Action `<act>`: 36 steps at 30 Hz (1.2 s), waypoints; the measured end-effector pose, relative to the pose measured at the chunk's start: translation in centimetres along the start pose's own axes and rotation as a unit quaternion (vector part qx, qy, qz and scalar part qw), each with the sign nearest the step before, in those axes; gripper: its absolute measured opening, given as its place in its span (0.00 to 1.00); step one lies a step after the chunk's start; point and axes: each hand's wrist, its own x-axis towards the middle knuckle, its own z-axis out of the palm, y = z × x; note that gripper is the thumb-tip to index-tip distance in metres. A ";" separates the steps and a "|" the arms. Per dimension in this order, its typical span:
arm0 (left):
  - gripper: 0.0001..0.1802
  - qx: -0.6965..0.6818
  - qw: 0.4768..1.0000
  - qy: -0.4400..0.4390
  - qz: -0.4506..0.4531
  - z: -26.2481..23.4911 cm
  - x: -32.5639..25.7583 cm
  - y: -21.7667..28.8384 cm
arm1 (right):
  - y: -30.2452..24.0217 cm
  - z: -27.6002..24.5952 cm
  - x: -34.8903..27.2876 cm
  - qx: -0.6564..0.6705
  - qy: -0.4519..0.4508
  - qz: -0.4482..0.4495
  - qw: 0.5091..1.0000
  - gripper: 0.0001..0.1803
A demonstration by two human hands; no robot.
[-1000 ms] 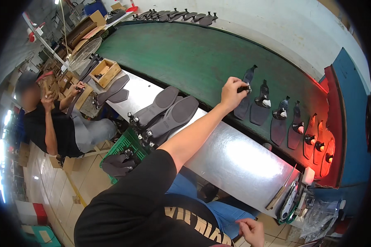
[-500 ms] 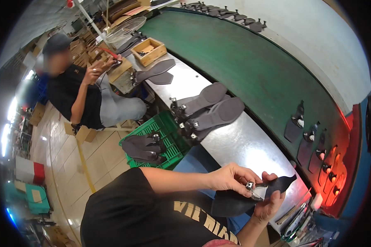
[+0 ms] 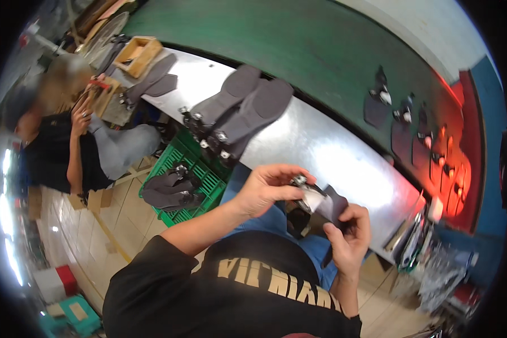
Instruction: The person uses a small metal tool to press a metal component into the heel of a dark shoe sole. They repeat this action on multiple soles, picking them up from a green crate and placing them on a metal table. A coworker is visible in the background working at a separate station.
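Observation:
Above my lap I hold a dark sandal (image 3: 333, 204) between both hands, tilted. My left hand (image 3: 267, 188) pinches its strap end beside a shiny ornament (image 3: 299, 180). A white patch (image 3: 312, 200) shows next to the ornament; I cannot make out what it is. My right hand (image 3: 350, 239) grips the sandal's other end, its thumb toward me and fingers curled behind. Several dark sandals (image 3: 248, 107) lie in a pile on the metal table to the left, soles up, their shiny ornaments at the near side.
A green conveyor belt (image 3: 298, 39) runs behind the metal table (image 3: 315, 141), with sandals (image 3: 403, 132) in red light at right. A green crate (image 3: 211, 183) holds more sandals. A co-worker (image 3: 56, 135) sits at left near a wooden box (image 3: 138, 56). Tools (image 3: 414, 242) stand at right.
My view has swung, shifting the scene leftward. The sandal is turned differently, with its ornament end raised. My left hand still holds the strap end; my right has shifted its grip.

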 end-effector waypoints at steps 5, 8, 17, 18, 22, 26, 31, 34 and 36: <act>0.18 0.024 0.999 0.025 -0.007 -0.3 -0.8 -0.2 | -0.5 1.2 -0.4 -0.008 0.011 0.036 0.999 0.29; 0.19 0.030 0.999 0.012 -0.010 -0.3 -0.9 -0.4 | 1.4 0.7 -0.6 -0.092 -0.011 -0.068 0.993 0.32; 0.21 0.031 0.999 0.003 -0.024 0.3 -1.1 -0.7 | 1.3 0.9 -0.5 -0.099 -0.009 -0.122 0.988 0.27; 0.20 0.031 0.999 -0.006 -0.015 0.4 -1.1 -0.8 | 1.4 0.9 -0.6 -0.097 -0.009 -0.120 0.988 0.27; 0.18 0.035 0.999 -0.021 0.000 0.5 -1.0 -1.0 | 1.6 0.7 -0.7 -0.093 -0.006 -0.115 0.989 0.26; 0.18 0.038 0.999 -0.027 0.004 0.6 -1.1 -1.1 | 1.5 0.7 -0.9 -0.089 -0.006 -0.119 0.989 0.26; 0.17 0.044 0.999 0.004 -0.020 0.9 -1.2 -0.7 | 1.6 0.8 -1.0 -0.083 -0.003 -0.116 0.990 0.26; 0.17 0.047 0.999 0.002 -0.014 0.9 -1.4 -0.8 | 1.4 0.9 -1.2 -0.090 -0.005 -0.111 0.990 0.26; 0.17 0.050 0.999 0.001 -0.008 1.0 -1.4 -0.8 | 1.1 0.9 -1.2 -0.103 -0.010 -0.107 0.989 0.25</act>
